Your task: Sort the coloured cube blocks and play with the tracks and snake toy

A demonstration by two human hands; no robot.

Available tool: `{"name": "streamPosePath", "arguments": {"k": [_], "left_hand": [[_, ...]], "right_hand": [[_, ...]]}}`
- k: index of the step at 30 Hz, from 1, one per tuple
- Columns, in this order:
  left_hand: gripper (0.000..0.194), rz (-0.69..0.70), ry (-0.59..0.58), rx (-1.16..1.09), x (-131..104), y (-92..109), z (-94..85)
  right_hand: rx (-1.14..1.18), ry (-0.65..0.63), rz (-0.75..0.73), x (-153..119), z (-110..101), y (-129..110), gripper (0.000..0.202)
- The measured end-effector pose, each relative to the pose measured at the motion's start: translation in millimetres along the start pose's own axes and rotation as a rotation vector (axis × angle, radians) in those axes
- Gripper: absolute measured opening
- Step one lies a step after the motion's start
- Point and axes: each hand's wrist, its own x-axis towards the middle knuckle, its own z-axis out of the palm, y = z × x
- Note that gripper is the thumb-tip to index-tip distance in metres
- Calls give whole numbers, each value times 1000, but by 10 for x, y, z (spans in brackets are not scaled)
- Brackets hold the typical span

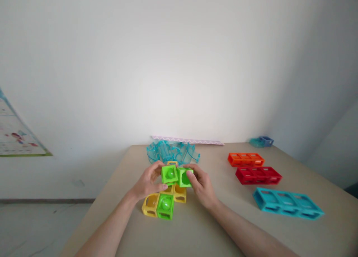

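My left hand (149, 181) grips a green cube block (169, 174) that has a round hollow in its face. Pinched in my right hand (201, 184) is a second green cube block (183, 177), its opening partly covered by my thumb. The two cubes are side by side with their edges close; whether they are joined I cannot tell. Below them on the table lie several yellow cube blocks (151, 203) and another green cube (165, 206) with a domed hollow. My hands and the held cubes hide part of the yellow ones.
Clear teal track pieces (173, 151) are heaped at the back of the table (218, 231), before a pale patterned strip (190, 141). Along the right lie an orange block row (246, 159), a red one (258, 175) and a turquoise one (288, 203). A blue bin (266, 141) occupies the far right corner.
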Motion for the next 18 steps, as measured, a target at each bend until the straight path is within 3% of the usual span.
{"name": "streamPosePath", "arguments": {"k": [6,12,18], "left_hand": [[42,7,-15,13,10,-7,3],[36,32,81,-151,23,-30,-11],[39,27,43,-226,27,-45,-40]], "right_hand": [[44,-24,27,-22,-10,-11,41],[66,-188,-121,-52,-42,-79,50],[-27,-173,-31,-14,-40,-74,44]]}}
